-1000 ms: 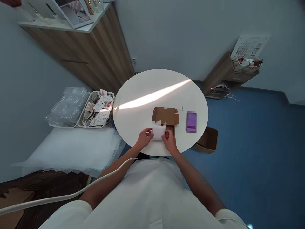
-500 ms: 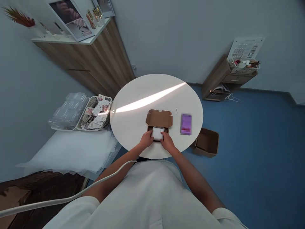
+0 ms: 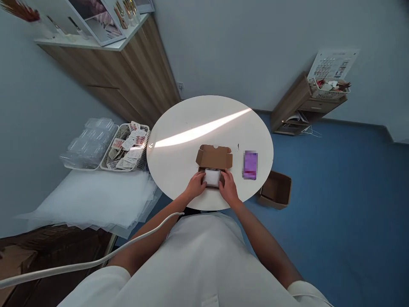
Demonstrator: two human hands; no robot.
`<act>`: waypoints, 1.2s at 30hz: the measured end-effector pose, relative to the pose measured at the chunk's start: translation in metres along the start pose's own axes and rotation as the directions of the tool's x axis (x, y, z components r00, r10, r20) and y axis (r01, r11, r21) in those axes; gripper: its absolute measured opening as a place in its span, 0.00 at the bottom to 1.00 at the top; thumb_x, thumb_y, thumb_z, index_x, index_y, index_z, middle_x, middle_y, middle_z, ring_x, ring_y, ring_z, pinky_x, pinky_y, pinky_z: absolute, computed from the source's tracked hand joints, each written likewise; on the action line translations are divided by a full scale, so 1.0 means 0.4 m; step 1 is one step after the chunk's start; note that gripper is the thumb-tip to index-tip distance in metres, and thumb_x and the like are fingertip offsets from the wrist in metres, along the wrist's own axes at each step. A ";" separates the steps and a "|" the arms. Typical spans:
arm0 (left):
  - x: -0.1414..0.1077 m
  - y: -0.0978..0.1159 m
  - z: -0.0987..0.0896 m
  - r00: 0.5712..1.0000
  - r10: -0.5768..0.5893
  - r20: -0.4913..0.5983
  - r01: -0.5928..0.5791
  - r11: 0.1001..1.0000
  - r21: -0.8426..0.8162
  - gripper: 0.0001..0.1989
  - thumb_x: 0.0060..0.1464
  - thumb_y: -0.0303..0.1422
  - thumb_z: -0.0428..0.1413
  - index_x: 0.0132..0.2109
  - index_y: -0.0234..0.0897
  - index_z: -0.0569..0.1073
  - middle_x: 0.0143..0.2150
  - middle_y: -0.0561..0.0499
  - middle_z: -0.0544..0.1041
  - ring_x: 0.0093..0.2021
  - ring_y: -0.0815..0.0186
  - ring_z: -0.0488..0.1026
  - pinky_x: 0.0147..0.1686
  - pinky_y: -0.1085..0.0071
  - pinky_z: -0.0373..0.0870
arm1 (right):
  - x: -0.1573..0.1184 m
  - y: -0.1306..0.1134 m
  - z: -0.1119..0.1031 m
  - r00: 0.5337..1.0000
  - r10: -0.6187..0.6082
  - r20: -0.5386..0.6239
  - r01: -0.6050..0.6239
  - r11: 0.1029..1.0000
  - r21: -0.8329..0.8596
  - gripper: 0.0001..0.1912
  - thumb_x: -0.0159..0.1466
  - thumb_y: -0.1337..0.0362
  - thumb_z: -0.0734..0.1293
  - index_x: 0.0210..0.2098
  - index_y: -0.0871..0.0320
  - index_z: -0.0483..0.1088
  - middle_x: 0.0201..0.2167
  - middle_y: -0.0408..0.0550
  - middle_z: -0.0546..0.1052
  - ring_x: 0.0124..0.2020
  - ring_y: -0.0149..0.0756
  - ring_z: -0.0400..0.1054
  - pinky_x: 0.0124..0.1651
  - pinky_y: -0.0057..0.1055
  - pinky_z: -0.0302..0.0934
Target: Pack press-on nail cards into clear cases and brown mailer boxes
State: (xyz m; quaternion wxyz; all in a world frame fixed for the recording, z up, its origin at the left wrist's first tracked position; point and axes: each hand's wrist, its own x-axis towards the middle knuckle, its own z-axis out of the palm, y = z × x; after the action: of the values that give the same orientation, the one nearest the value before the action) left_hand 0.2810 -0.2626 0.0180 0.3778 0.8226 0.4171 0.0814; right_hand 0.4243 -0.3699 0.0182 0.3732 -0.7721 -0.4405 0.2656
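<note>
The white packet [image 3: 212, 178] sits in the open box [image 3: 214, 156], between the curled fingers of the left hand [image 3: 196, 185] and right hand [image 3: 228, 187]; gripped or not, I can't tell. Right of those fingers, a purple item [image 3: 250, 165] lies on the table [image 3: 179, 166].

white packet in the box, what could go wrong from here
The white packet could snag or crumple against the walls of the small cardboard box, since it seems to fill much of the opening. The left hand and right hand are both at the box's sides, so an uneven push might skew it or bend a wall.
</note>
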 end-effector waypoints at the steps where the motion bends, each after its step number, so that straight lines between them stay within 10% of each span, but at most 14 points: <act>1: 0.005 -0.009 -0.012 0.997 -0.018 -0.071 0.017 1.000 -0.019 0.21 0.45 0.29 0.52 0.49 0.37 0.67 0.54 0.42 0.65 0.56 0.55 0.59 0.54 0.59 0.55 | 0.002 0.006 -0.015 0.998 0.003 -0.063 -0.001 1.000 0.019 0.24 0.57 0.66 0.58 0.53 0.55 0.56 0.59 0.52 0.53 0.60 0.40 0.47 0.58 0.42 0.49; 4: 0.037 -0.044 -0.050 0.969 -0.161 -0.189 0.130 0.977 -0.167 0.25 0.45 0.36 0.54 0.52 0.35 0.65 0.55 0.40 0.64 0.57 0.54 0.57 0.54 0.58 0.53 | 0.031 0.039 -0.052 0.978 0.156 -0.139 -0.137 0.981 0.139 0.28 0.55 0.58 0.61 0.54 0.56 0.54 0.57 0.54 0.56 0.59 0.42 0.49 0.56 0.42 0.50; 10: 0.122 -0.090 -0.099 0.878 -0.451 0.163 0.449 0.654 -0.609 0.33 0.50 0.56 0.38 0.50 0.36 0.64 0.54 0.38 0.66 0.50 0.59 0.67 0.40 0.65 0.65 | 0.137 0.096 -0.088 0.850 0.523 0.056 -0.472 0.711 0.521 0.35 0.57 0.42 0.52 0.57 0.54 0.48 0.55 0.56 0.61 0.53 0.39 0.60 0.45 0.35 0.60; 20: 0.137 -0.037 -0.121 0.910 -0.321 0.263 0.411 0.602 -0.685 0.36 0.49 0.58 0.31 0.45 0.38 0.70 0.49 0.44 0.71 0.48 0.59 0.68 0.42 0.62 0.65 | 0.196 0.035 -0.107 0.879 0.384 0.282 -0.469 0.590 0.658 0.34 0.57 0.39 0.46 0.52 0.52 0.61 0.47 0.51 0.71 0.45 0.41 0.66 0.44 0.39 0.59; 29: 0.128 -0.018 -0.144 0.934 -0.151 0.325 0.351 0.569 -0.744 0.38 0.50 0.58 0.27 0.51 0.43 0.67 0.57 0.50 0.64 0.59 0.57 0.55 0.53 0.57 0.54 | 0.185 0.019 -0.139 0.931 0.215 0.296 -0.360 0.687 0.632 0.31 0.58 0.39 0.47 0.50 0.46 0.64 0.54 0.40 0.64 0.56 0.38 0.53 0.55 0.39 0.48; 36: 0.077 -0.032 -0.155 0.895 -0.177 0.410 0.421 0.639 -0.643 0.41 0.48 0.59 0.26 0.55 0.41 0.63 0.58 0.49 0.62 0.56 0.57 0.57 0.52 0.59 0.56 | 0.123 0.048 -0.138 0.901 0.270 0.340 -0.423 0.724 0.546 0.33 0.56 0.38 0.49 0.51 0.51 0.64 0.49 0.46 0.68 0.45 0.38 0.63 0.48 0.36 0.55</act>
State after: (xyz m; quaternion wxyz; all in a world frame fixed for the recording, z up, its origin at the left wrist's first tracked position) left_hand 0.2648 -0.2007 0.0469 0.7368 0.5288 0.4190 0.0431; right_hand 0.4976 -0.3520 0.0305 0.4888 -0.6423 -0.2197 0.5480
